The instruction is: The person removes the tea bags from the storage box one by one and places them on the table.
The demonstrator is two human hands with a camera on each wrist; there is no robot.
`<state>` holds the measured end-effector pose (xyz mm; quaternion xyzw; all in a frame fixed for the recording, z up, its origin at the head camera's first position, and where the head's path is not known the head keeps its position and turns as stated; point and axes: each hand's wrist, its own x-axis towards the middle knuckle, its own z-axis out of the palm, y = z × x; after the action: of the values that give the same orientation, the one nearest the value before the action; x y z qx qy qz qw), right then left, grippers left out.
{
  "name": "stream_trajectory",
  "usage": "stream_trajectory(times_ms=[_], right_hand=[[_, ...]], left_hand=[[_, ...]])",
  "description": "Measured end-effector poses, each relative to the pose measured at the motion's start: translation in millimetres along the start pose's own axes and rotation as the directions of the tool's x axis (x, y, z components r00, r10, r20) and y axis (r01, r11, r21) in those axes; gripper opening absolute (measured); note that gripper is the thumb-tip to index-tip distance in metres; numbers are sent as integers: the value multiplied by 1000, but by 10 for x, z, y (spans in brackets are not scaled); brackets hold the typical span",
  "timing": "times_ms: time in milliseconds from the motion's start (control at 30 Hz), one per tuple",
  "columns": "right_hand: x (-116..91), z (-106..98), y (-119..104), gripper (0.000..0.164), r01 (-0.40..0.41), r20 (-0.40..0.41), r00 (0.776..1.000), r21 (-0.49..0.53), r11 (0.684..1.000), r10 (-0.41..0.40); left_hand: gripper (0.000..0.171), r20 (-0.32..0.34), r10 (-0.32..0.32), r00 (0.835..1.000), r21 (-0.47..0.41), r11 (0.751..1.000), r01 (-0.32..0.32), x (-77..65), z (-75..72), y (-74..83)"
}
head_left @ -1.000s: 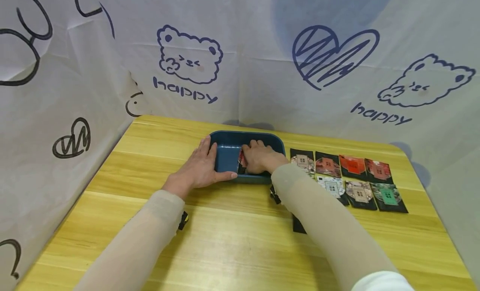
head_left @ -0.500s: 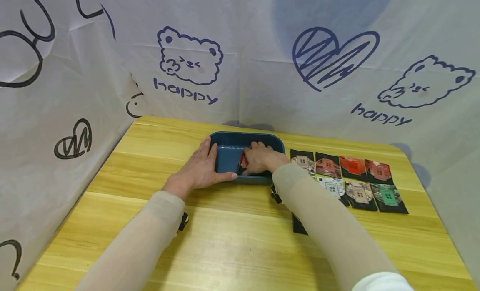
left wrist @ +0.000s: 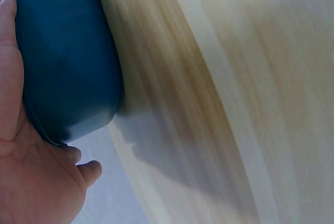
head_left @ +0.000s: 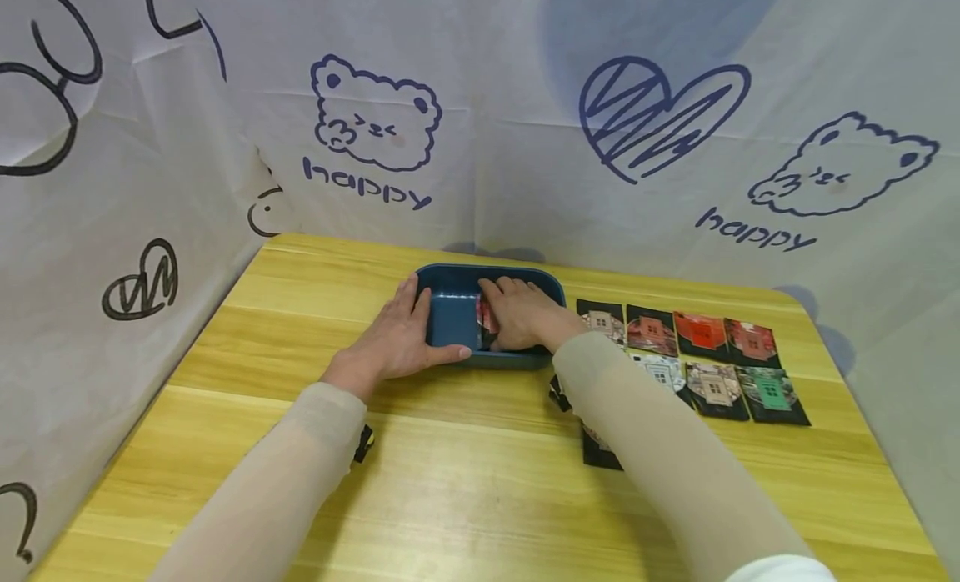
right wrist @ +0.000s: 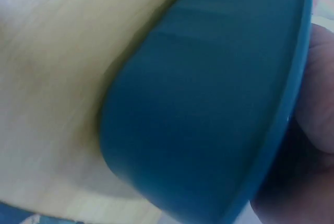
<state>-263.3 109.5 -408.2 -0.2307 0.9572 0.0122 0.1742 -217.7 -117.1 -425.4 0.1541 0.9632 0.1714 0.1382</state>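
A blue oblong container (head_left: 452,322) stands near the back of the table. My left hand (head_left: 397,336) steadies its left end, fingers extended along the rim and thumb on the front edge. In the left wrist view that palm lies against the container's wall (left wrist: 68,51). Inside the right half, my right hand (head_left: 519,317) bends over a dark flat packet with red print (head_left: 486,322), fingers at its back edge and thumb at the front. Most of the packet and the fingertips are hidden. The right wrist view shows mainly the container's outer side (right wrist: 198,93).
Right of the container lie several flat packets in rows, among them an orange-red one (head_left: 702,333) and a green-labelled one (head_left: 772,393). Another black packet (head_left: 600,457) is partly under the right sleeve. A white drawn-on cloth (head_left: 517,190) hangs behind the wooden table (head_left: 450,482).
My right hand's fingers have spread and shifted slightly backward inside the container, so more of the packet shows. The left hand stays on the rim.
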Motion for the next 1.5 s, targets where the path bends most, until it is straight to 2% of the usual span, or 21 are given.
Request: stream_trajectory(times_ms=[300,567,833,1067,1267,1500], right_hand=[[-246,-55,161,102,58,-128,990,43,997,-52],[-582,-169,269,107,47,-137,990,45,998,-40],[-1043,-187,521,109,54,-187,981,47,997,-44],[-1522,-17,786,107,55,-236,971,32,998,-46],[-1874,182,937,107,36,-220,975,-9,999,-37],[-2190,349,1036,109,-6,-204,979,-50,999,-4]], left_hand=[[131,13,5,1000,1,1000,-5,33,45,15],[132,0,-2,1000,9,1000,2,34,49,8],[132,-10,3,1000,5,1000,-2,35,41,-7],[133,2,-4,1000,7,1000,4,28,24,-19],[132,3,-1,1000,-1,1000,1,45,36,-18],[133,9,-5,1000,-1,1000,5,60,50,1]])
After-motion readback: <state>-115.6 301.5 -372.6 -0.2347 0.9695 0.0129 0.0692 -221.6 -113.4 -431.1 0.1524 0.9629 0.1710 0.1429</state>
